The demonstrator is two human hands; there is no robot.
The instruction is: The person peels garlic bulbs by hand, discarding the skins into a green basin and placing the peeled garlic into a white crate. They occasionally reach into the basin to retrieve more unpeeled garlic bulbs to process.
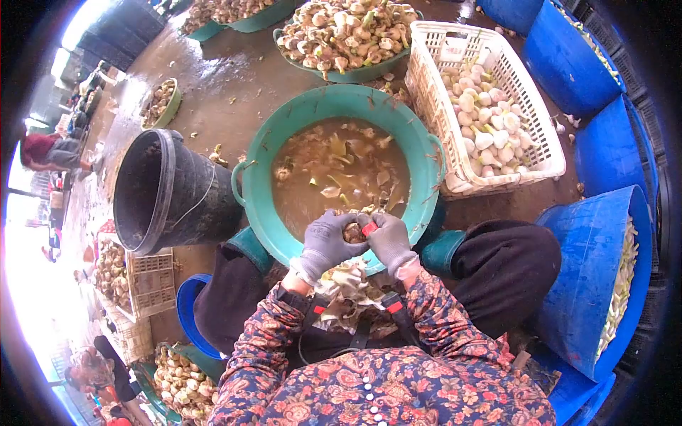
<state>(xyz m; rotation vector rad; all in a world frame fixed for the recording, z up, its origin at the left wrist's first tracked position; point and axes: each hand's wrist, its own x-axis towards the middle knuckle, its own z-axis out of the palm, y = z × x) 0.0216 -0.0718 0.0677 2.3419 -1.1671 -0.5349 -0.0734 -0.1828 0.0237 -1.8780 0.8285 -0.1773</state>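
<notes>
My left hand (329,240), in a grey glove, is closed around a brownish garlic bulb (353,232) above the near rim of a green tub (249,213). My right hand (387,240), gloved too, presses against the same bulb from the other side. Its fingers grip a small tool with a red part (369,228); the rest of it is hidden. Muddy water in the tub carries floating garlic skins and stalk pieces (344,160). Below my hands, dirty peelings (352,284) lie heaped in my lap.
Right of the tub stands a white crate (554,160) of cleaned garlic bulbs. A black bucket (195,192) leans at the left. Behind is a heaped basin of garlic (348,35). Blue barrels (575,277) line the right side. People are at the far left.
</notes>
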